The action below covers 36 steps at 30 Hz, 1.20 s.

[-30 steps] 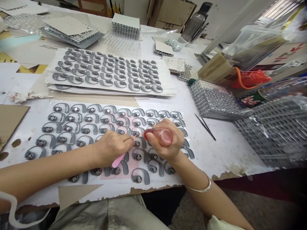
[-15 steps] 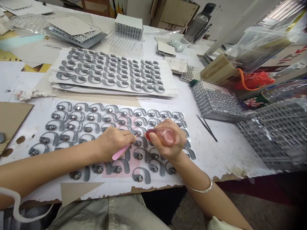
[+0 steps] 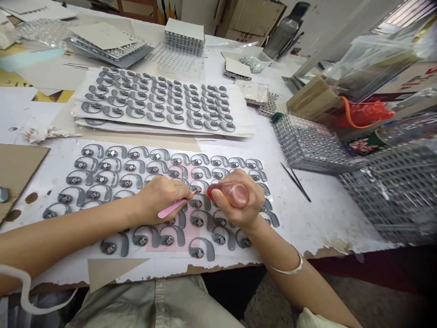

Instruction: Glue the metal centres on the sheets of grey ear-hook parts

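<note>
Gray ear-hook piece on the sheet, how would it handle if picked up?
The gray ear-hook piece is probably light for its size, given its thin curved arm. That arm looks fairly stiff, perhaps brittle if bent hard. Its flat-lying shape suggests it won't roll easily.

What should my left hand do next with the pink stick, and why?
Probably bring the tip of the pink stick down onto the grey hook piece, since your left hand holds the tip right beside it, and your right hand has the bottle close by.
</note>
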Each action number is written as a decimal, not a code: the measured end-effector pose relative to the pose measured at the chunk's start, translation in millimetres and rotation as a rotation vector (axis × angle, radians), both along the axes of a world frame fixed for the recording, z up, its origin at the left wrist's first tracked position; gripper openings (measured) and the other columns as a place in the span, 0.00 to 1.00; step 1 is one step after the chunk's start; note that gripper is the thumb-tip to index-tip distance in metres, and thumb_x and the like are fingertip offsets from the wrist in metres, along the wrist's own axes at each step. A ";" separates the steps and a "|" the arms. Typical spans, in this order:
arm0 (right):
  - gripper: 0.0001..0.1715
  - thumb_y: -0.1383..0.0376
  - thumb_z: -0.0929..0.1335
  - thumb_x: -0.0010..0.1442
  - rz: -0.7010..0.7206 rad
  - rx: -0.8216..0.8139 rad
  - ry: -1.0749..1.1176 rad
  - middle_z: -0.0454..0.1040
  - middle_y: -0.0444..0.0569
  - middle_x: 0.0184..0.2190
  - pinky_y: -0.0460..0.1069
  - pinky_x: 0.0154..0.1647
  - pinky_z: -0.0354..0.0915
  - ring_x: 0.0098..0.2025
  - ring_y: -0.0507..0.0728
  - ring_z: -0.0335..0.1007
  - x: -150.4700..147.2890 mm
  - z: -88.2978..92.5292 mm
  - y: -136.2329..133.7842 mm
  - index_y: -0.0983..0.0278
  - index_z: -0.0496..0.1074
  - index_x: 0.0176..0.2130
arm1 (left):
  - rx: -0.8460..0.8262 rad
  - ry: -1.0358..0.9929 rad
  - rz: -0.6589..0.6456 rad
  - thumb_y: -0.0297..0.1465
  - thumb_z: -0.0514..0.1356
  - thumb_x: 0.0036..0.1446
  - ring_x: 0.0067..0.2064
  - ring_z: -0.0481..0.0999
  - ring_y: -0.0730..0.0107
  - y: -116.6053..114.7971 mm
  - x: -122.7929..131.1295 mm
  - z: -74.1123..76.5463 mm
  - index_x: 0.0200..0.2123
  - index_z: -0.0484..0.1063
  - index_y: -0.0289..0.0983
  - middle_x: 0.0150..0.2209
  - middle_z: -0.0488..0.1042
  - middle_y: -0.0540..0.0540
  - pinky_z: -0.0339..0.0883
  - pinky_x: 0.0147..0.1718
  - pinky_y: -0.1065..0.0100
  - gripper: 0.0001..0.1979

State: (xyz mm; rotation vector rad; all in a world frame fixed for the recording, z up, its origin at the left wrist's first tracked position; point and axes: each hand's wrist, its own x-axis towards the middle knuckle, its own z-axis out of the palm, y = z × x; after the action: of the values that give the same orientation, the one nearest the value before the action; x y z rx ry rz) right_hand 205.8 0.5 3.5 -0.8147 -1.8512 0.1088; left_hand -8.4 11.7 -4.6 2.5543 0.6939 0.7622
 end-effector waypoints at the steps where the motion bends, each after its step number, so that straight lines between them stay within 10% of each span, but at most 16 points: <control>1: 0.12 0.71 0.72 0.48 0.005 0.000 0.004 0.69 0.45 0.24 0.49 0.23 0.64 0.25 0.52 0.64 0.2 -0.7 0.2 0.63 0.66 0.33 | -0.026 -0.006 -0.004 0.25 0.53 0.58 0.32 0.79 0.69 0.8 -0.1 1.1 0.35 0.73 0.33 0.32 0.78 0.46 0.73 0.31 0.71 0.09; 36: 0.08 0.69 0.72 0.49 0.058 -0.136 0.136 0.69 0.43 0.22 0.48 0.21 0.64 0.23 0.51 0.64 -1.6 1.3 2.2 0.63 0.68 0.30 | -0.295 -0.078 -0.002 0.24 0.57 0.55 0.31 0.78 0.71 10.4 -3.3 9.7 0.34 0.76 0.35 0.31 0.79 0.46 0.70 0.32 0.72 0.07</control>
State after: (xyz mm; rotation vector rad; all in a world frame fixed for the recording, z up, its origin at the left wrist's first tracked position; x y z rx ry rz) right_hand 204.2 2.6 4.8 -0.8259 -1.7533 0.3223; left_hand -11.8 22.1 5.1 2.2477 0.7198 0.6980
